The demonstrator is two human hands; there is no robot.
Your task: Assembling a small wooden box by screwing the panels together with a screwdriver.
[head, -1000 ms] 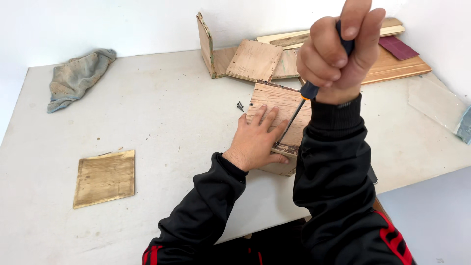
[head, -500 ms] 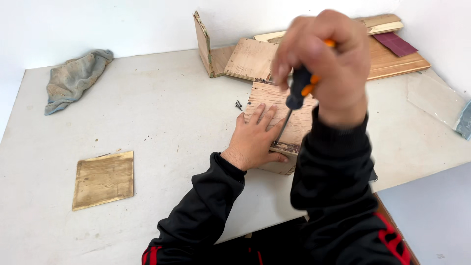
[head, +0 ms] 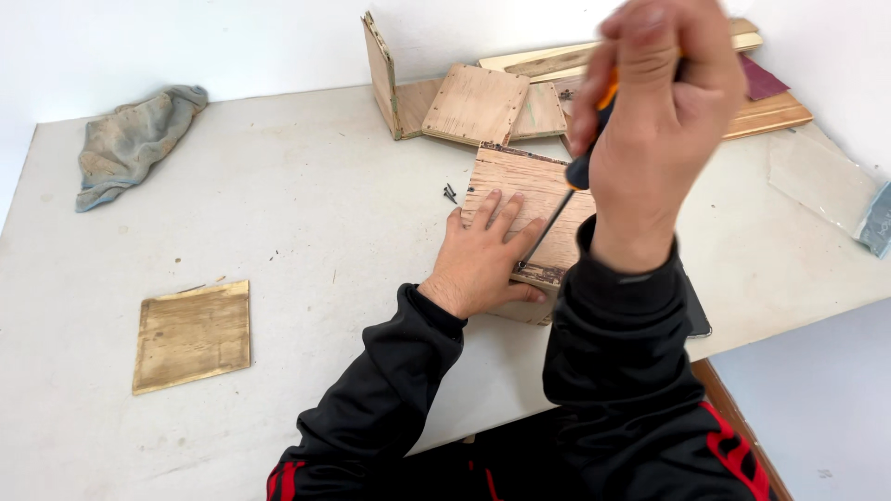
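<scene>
Left hand (head: 484,255) lies flat, fingers spread, pressing on the wooden box (head: 536,206) near the table's (head: 306,204) front edge. Right hand (head: 657,121) is fisted round a screwdriver (head: 568,190) — tip at the box's near edge. Loose screws (head: 450,193) just left of box; open tabletop beyond — plywood square (head: 193,335) well apart.

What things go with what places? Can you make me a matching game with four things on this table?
Things:
1. grey rag
2. flat square board
3. screwdriver
4. loose screws

Places:
A. gripped in the right hand
B. far left corner of the table
C. lying alone, near left side
D. just left of the wooden block that the left hand presses down

Pairs: 1-B, 2-C, 3-A, 4-D
</scene>
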